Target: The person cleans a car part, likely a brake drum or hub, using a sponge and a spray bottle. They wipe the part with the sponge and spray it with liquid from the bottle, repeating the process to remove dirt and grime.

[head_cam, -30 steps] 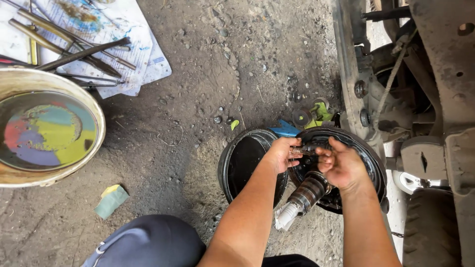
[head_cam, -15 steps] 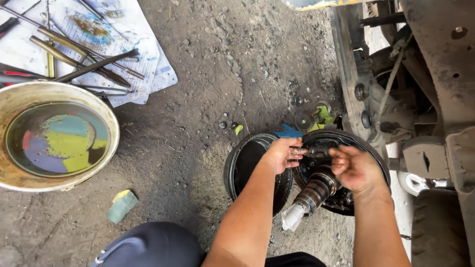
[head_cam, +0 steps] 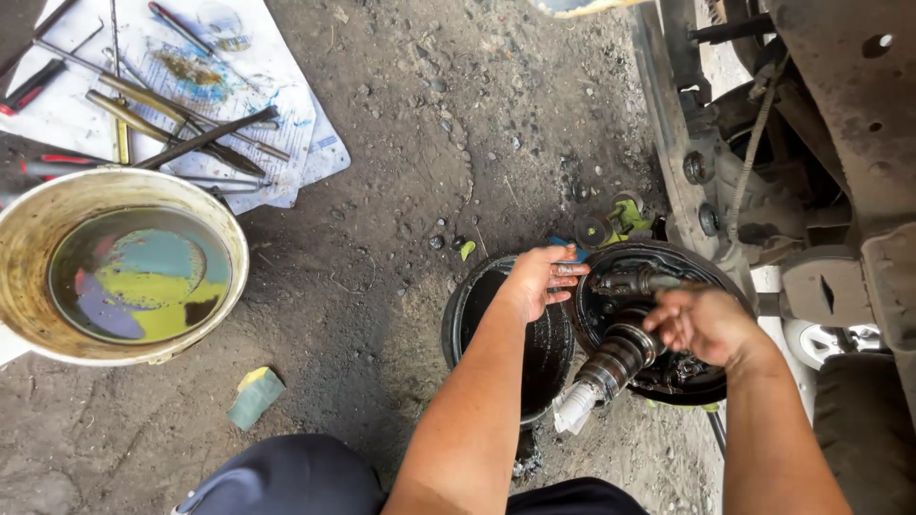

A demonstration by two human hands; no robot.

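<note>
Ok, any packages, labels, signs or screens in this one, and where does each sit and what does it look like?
Printed paper sheets: top left on the ground, under the hand tools; white rectangles with blue and yellowish stains.
Small packet-like piece: on the ground below the oil-filled basin; flat, green and yellow, kind unclear.
No signs or screens show.

Greasy ribbed axle shaft [head_cam: 615,358] slanting out of the black round pan [head_cam: 658,329]

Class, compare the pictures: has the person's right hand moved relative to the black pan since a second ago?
Yes. The right hand has slid from the black pan's top centre toward its right side, away from the left hand.
</note>
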